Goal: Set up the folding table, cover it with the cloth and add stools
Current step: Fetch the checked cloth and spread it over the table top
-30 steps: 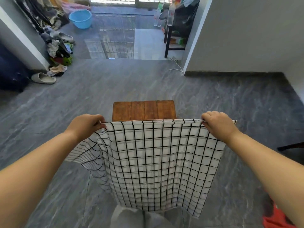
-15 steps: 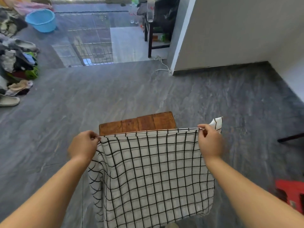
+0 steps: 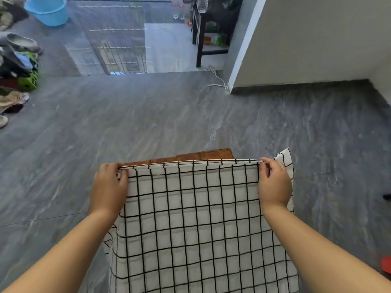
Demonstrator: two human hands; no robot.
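A white cloth (image 3: 194,225) with a black grid pattern is stretched taut between my two hands. My left hand (image 3: 109,188) pinches its top left edge and my right hand (image 3: 274,182) pinches the top right edge, where a loose corner sticks up. Behind the cloth's top edge only a narrow strip of the brown wooden folding table (image 3: 203,155) shows; the rest of it is hidden by the cloth. No stool is clearly visible.
Grey stone-look floor surrounds the table. A pile of clothes and shoes (image 3: 17,66) lies at the left, with a blue basin (image 3: 47,9) beyond. A white wall corner (image 3: 241,60) and black shelf (image 3: 203,32) stand at the back right. A red object (image 3: 385,266) sits at the right edge.
Both hands have carried the cloth forward, so it now covers most of the wooden tabletop. My hands have drawn closer together and the view has tilted down.
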